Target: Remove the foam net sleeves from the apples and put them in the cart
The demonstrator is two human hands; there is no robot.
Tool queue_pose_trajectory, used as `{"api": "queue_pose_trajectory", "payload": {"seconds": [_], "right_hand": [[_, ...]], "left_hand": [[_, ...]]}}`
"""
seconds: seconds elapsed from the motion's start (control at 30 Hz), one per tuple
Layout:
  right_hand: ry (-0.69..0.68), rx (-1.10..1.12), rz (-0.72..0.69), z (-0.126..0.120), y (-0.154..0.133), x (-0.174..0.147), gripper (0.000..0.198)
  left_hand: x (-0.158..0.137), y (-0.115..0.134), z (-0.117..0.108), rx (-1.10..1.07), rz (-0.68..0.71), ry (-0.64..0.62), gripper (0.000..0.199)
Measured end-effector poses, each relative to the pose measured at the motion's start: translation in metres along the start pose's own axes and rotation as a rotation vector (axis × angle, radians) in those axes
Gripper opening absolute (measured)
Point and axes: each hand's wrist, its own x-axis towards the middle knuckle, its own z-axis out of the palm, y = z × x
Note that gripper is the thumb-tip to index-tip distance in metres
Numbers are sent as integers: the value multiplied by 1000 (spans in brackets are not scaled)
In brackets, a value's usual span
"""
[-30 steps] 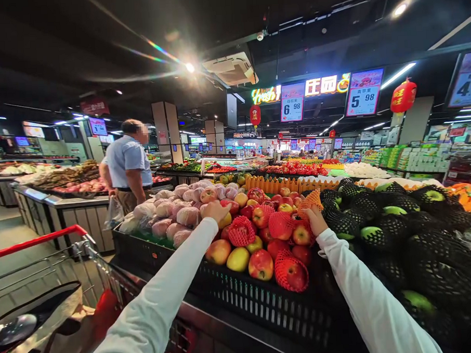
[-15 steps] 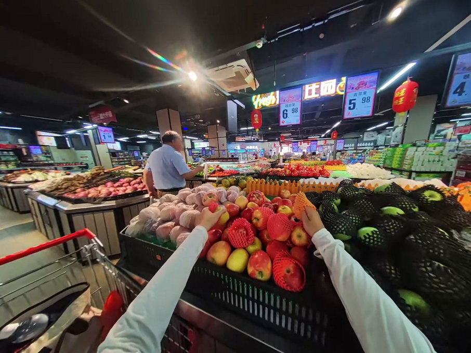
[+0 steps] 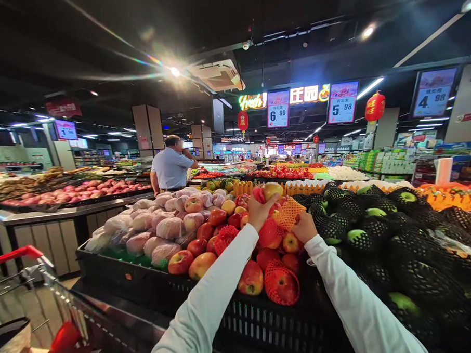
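**Apple lifted over the heap, foam net alongside**

Head view. Our left hand [image 3: 260, 211] is closed around a yellow-red apple [image 3: 272, 189], raised above the piled fruit, with a scrap of red net showing at the thumb side. Our right hand [image 3: 305, 227] sits just to the right of it, fingers pinched on an orange foam net [image 3: 290, 213] that touches the underside of the left hand's load. Below both hands lies the heap of loose apples [image 3: 202, 261] in a black crate [image 3: 265, 321]; right of the right hand are green fruits in black nets [image 3: 377, 212]; left of the left hand are pink wrapped fruits [image 3: 169, 227].

What could go wrong, as we judge it: the apple rides high in the fingertips, so a slack grip would drop it onto the heap and bruise it or start neighbours rolling over the crate's front edge. The net is held by a corner only and could slip free or tear if pulled against the apple. Our sleeves [image 3: 210, 307] hang low over the front apples and could nudge one off.

Against the picture half a second ago, our left hand has come away from the pink wrapped fruits and now stands beside the right, carrying the apple. The right hand keeps the net. The red-handled cart [image 3: 16, 255] sits further left, and the person in the blue shirt [image 3: 171, 168] has turned away.
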Motion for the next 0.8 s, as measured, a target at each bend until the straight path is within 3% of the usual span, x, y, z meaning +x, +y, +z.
{"api": "queue_pose_trajectory", "payload": {"seconds": [0.07, 0.13, 0.33, 0.47, 0.63, 0.7, 0.8], "right_hand": [[13, 64, -81, 0, -10, -2, 16], [21, 116, -126, 1, -19, -3, 22], [-8, 144, -172, 1, -36, -6, 55], [19, 59, -119, 0, -33, -8, 52], [66, -7, -120, -4, -31, -11, 49], [93, -76, -156, -5, -30, -11, 41], [128, -192, -202, -4, -31, -11, 20]], "left_hand": [[-8, -5, 7, -20, -85, -41, 54], [-15, -8, 6, -17, -139, -78, 52], [-21, -7, -5, 32, -93, -223, 54], [-19, -4, -12, 47, -111, -366, 53], [-18, 3, -19, 1, -34, -622, 70], [-18, 2, -21, -23, -21, -615, 74], [-19, -6, -23, 8, -139, -433, 75]]}}
